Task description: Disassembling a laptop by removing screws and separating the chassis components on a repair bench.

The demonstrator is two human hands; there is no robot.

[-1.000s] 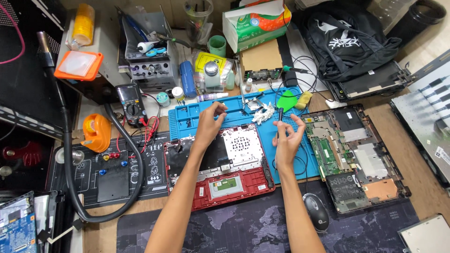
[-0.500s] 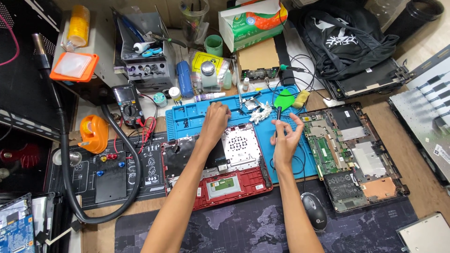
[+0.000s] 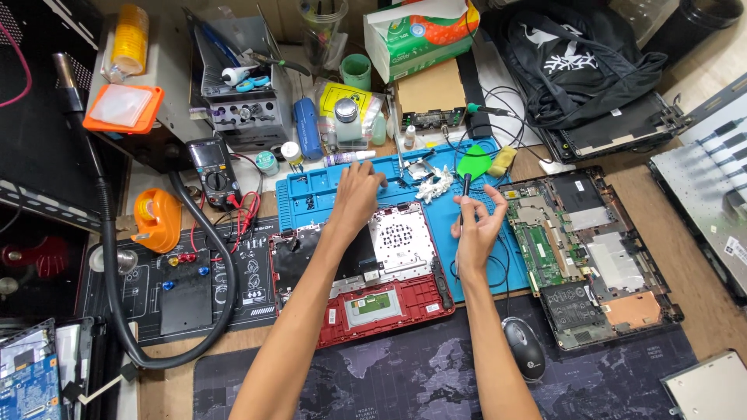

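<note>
My left hand (image 3: 356, 196) reaches palm down over the blue silicone work mat (image 3: 311, 194), fingers spread at the tray slots near its far edge, holding nothing I can see. My right hand (image 3: 476, 227) is shut on a thin black screwdriver (image 3: 464, 194), held upright over the mat. Between my forearms lies a red opened laptop base (image 3: 389, 292) with a perforated metal plate (image 3: 401, 237). A small heap of white and metal parts (image 3: 434, 183) sits on the mat just beyond both hands.
A stripped laptop chassis with a green board (image 3: 580, 257) lies right of the mat. A black mouse (image 3: 523, 346) rests near my right forearm. A multimeter (image 3: 212, 167), orange tape dispenser (image 3: 156, 220), black hose (image 3: 117, 295), bottles and a black bag (image 3: 580, 62) crowd the bench.
My left hand has slid a little farther up onto the blue mat. My right hand keeps the screwdriver upright and has barely shifted.
</note>
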